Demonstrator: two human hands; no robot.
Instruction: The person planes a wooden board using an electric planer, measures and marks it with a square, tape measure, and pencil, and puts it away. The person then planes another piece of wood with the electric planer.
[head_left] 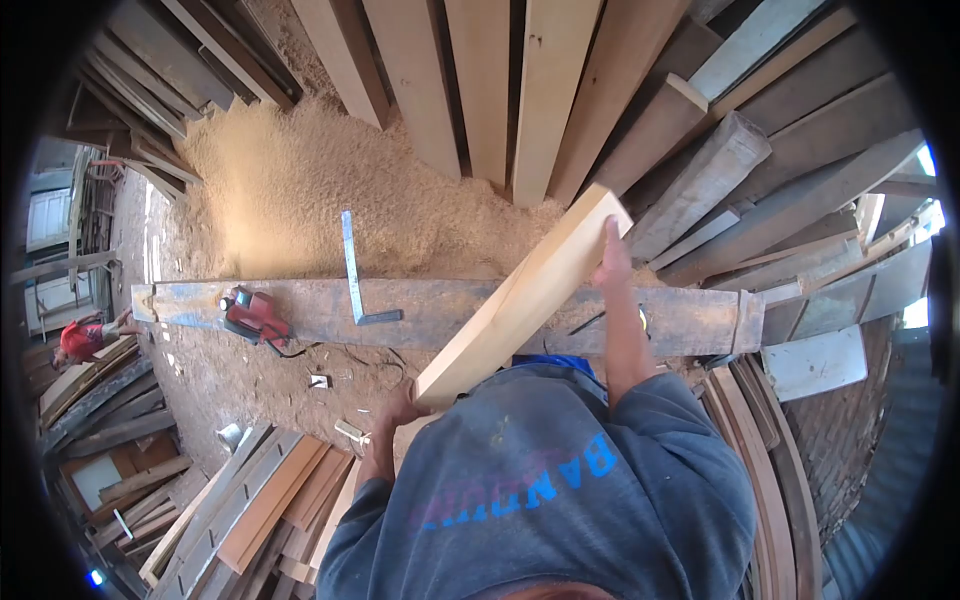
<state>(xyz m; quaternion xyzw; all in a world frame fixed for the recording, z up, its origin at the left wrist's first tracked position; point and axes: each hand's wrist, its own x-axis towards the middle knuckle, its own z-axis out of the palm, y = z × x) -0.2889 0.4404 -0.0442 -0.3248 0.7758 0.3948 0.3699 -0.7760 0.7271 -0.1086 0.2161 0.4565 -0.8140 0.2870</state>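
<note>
Two hands on one pale timber [520, 300] — left hand [405, 402] closed round its near end, right hand [612, 262] gripping near its far end, some fingers hidden. Smooth, straight-edged, slanting across the bench [440, 312]'s long edges — bench rough, dusty.

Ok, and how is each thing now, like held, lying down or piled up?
Wooden beam: held, slanting
Left hand: gripping beam
Right hand: gripping beam
Long plank: dusty
Red tool: resting on plank; on or off unclear
Metal square: lying partly on plank
Sawdust: heaped
</note>
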